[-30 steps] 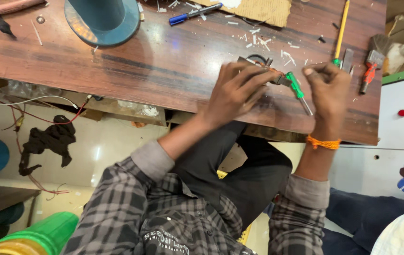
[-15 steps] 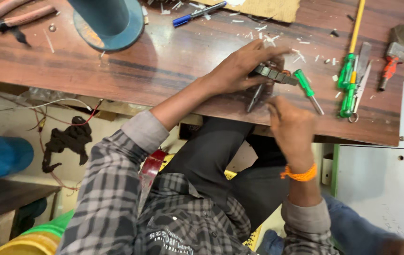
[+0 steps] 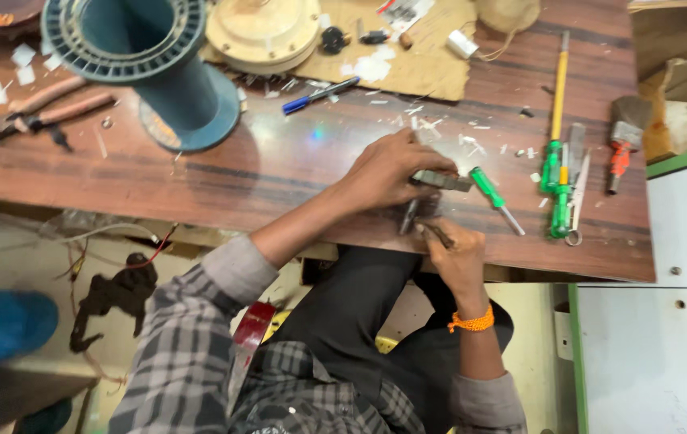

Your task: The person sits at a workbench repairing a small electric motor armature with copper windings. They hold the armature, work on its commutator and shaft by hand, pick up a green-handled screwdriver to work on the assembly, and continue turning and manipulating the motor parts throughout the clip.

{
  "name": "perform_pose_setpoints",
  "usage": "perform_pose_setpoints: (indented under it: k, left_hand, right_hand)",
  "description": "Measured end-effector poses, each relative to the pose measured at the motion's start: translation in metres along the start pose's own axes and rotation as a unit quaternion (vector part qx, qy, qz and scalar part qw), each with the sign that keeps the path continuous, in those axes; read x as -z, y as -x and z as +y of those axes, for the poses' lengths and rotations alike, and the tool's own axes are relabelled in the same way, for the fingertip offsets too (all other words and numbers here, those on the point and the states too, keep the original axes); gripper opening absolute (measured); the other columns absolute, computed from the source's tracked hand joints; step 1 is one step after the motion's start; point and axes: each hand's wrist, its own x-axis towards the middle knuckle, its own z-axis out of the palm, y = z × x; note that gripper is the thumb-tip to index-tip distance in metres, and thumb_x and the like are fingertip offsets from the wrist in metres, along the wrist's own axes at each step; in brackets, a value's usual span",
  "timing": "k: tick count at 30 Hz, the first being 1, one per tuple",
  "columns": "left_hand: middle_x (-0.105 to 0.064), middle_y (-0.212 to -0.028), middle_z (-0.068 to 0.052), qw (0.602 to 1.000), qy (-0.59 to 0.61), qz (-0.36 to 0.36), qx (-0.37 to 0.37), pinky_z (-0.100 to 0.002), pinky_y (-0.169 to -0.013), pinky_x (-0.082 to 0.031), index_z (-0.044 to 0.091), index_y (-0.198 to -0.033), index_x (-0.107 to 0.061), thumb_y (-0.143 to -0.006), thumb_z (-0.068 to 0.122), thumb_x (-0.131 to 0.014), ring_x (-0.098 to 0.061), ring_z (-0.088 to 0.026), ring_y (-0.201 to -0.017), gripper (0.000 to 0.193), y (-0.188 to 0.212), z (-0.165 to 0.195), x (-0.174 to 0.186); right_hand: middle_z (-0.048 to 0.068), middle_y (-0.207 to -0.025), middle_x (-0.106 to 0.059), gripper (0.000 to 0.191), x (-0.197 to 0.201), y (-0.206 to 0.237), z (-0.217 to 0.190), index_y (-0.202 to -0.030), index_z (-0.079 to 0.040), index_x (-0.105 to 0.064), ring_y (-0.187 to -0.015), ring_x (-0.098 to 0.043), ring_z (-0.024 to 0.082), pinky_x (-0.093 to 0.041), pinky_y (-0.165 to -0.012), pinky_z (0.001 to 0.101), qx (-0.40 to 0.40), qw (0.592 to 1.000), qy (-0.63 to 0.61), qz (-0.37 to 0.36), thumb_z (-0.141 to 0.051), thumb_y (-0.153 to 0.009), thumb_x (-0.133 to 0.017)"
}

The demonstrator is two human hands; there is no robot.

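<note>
Grey metal part (image 3: 442, 180) sits near the front edge of the worktop (image 3: 279, 169), right of centre in the frame, pinned under my left hand (image 3: 387, 170), whose fingers are curled down over its end in a closed hold. My right hand (image 3: 454, 255) comes up from below the worktop edge, closed around a thin dark tool (image 3: 436, 233) whose tip points toward the part; I cannot tell exactly where the tip meets it, since the fingers hide the joint. A second slim piece (image 3: 408, 217) hangs from the part toward the edge.

Judging from this, the work on the part looks underway and not finished: both hands are engaged, nothing has been set aside, and white scraps (image 3: 472, 145) lie strewn just above the part. A green-handled screwdriver (image 3: 494, 198) lies untouched just right of the part. Farther right lie a long yellow-shafted tool (image 3: 558, 96) and more green-handled tools (image 3: 561, 210). A teal spool (image 3: 150, 56) stands at upper left, with pliers (image 3: 34, 112) beside it and a blue pen (image 3: 319, 94) nearby.
</note>
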Motion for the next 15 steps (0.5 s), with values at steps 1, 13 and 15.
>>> perform_pose_setpoints:
  k: [1,13,15]
  left_hand:
    - [-0.077,-0.108,0.000,1.000,0.004,0.005,-0.005,-0.042,-0.084,-0.051,0.020,-0.116,-0.074,-0.071,0.026,-0.087,-0.062,-0.032,-0.093,0.047,-0.001,0.001,0.001]
    - [-0.076,-0.105,-0.011,0.998,-0.052,-0.034,-0.005,-0.040,-0.078,-0.052,0.010,-0.118,-0.075,-0.076,0.020,-0.085,-0.072,-0.031,-0.093,0.045,-0.005,0.009,-0.006]
    - [-0.074,-0.106,-0.011,0.996,-0.069,-0.022,-0.044,-0.040,-0.084,-0.053,0.009,-0.118,-0.074,-0.074,0.020,-0.088,-0.071,-0.031,-0.098,0.047,-0.003,0.000,-0.008]
  right_hand:
    - [0.015,-0.076,-0.075,0.011,0.003,-0.003,-0.001,-0.099,-0.003,-0.076,-0.063,-0.069,0.027,-0.053,-0.060,0.0344,-0.043,0.999,-0.027,-0.009,-0.005,-0.089,-0.073]
    - [0.006,-0.086,-0.076,0.015,0.020,0.000,0.004,-0.101,-0.014,-0.076,-0.072,-0.073,0.018,-0.055,-0.066,0.0313,0.026,0.993,-0.062,-0.102,-0.023,-0.090,-0.078]
    - [0.003,-0.090,-0.079,0.016,0.024,-0.002,0.005,-0.104,-0.014,-0.077,-0.076,-0.074,0.015,-0.055,-0.069,0.0308,0.011,0.987,-0.085,-0.133,-0.022,-0.090,-0.076]
